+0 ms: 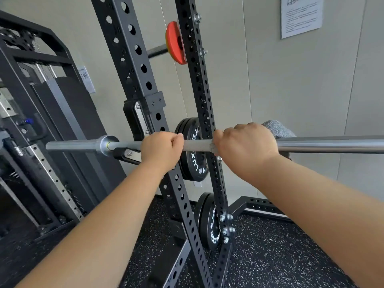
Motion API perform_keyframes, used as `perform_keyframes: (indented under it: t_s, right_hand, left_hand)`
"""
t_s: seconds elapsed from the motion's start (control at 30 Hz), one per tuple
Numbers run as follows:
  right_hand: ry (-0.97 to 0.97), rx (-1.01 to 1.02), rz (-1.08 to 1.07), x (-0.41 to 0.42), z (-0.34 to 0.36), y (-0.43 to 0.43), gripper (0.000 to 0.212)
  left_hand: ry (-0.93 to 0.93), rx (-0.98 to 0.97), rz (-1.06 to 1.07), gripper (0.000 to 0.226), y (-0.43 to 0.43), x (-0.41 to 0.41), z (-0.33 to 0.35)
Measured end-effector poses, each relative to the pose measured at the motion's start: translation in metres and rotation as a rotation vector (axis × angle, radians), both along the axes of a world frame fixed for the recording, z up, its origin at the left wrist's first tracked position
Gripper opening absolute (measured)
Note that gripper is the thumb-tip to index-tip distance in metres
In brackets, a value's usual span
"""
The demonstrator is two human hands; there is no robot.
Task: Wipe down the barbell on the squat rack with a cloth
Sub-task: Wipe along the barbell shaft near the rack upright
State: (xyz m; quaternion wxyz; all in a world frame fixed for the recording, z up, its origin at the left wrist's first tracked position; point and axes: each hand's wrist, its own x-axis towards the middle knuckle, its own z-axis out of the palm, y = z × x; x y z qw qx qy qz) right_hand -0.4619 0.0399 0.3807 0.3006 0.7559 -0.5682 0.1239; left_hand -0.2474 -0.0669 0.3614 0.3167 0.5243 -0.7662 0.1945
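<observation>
Right hand (247, 146) and cloth (278, 128) around barbell (332, 144)

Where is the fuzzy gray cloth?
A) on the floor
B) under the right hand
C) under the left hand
B: the cloth pokes out from under the right hand on the barbell; the left hand grips bare bar.

Barbell (311, 144) silver; cloth (278, 128) grey; rack (133, 48) black w/ rows of round holes; lower plates (195, 163) black, white lettering; 1 top plate (175, 42) orange-red; floor (270, 256) black w/ white specks; wall (291, 80) beige.
</observation>
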Motion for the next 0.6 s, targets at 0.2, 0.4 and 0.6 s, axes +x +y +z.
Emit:
perform_keyframes:
  t_s: [0.2, 0.4, 0.6]
  right_hand:
    - [0.058, -0.026, -0.071, 0.002, -0.003, -0.004, 0.01]
    - [-0.012, 0.149, -0.073, 0.003, 0.008, -0.015, 0.046]
    - [-0.038, 0.139, 0.011, 0.025, 0.011, -0.024, 0.048]
  left_hand:
    - [-0.266, 0.343, 0.04, 0.06, 0.006, -0.007, 0.038]
    - [-0.088, 0.097, 0.045, 0.047, -0.003, -0.004, 0.012]
    - [0.033, -0.152, 0.002, 0.042, -0.008, -0.003, -0.006]
